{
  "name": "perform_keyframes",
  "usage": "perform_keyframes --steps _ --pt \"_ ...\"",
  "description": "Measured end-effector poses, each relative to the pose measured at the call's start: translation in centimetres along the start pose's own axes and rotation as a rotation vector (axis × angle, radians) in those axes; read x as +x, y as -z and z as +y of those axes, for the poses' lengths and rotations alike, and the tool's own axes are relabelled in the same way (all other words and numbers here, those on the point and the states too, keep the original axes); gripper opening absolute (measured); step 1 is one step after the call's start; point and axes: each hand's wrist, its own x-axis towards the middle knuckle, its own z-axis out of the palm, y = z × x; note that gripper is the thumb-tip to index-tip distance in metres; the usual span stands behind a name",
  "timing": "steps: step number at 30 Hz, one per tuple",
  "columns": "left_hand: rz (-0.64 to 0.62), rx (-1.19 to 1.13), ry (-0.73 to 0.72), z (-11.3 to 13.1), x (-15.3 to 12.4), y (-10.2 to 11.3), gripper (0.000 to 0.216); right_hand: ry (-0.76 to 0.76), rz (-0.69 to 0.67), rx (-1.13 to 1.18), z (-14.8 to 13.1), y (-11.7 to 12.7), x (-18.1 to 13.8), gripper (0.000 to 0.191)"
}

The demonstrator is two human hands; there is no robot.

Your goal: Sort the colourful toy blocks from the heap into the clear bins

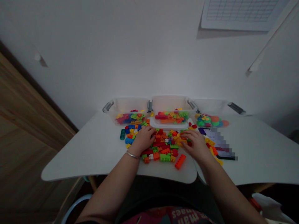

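A loose pile of colourful plastic building blocks (161,144) lies on the white table in front of me. My left hand (145,138), with a silver bangle at its wrist, rests at the pile's left side. Its fingers are curled over the blocks, and whatever is in them is hidden. At the right side, my right hand (196,143) reaches into the pile with thumb and fingers apart. Orange-yellow blocks (179,141) lie by its fingertips. Closer to me is a long orange block (180,161), and a dark teal block (122,134) sits at the far left.
Against the wall stand three clear bins: left (130,105), middle (171,104) and right (212,109), each holding colourful pieces. A white lid (168,125) lies before the middle one. A dark-edged tablet-like object (219,144) is right of my hand, with yellow blocks beside it.
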Motion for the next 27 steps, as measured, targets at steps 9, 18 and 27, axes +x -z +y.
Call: perform_keyframes --steps 9,18,27 --pt "-0.004 0.003 0.001 0.1 0.0 0.1 0.021 -0.012 -0.126 -0.073 0.0 -0.7 -0.5 0.027" --pt "0.001 0.005 0.000 -0.1 0.0 -0.2 0.021 -0.011 -0.092 0.030 0.5 -1.4 -0.5 0.026" --pt "-0.003 0.005 -0.001 0.0 0.0 0.0 0.021 -0.200 0.196 0.255 -0.8 1.3 2.4 0.035"
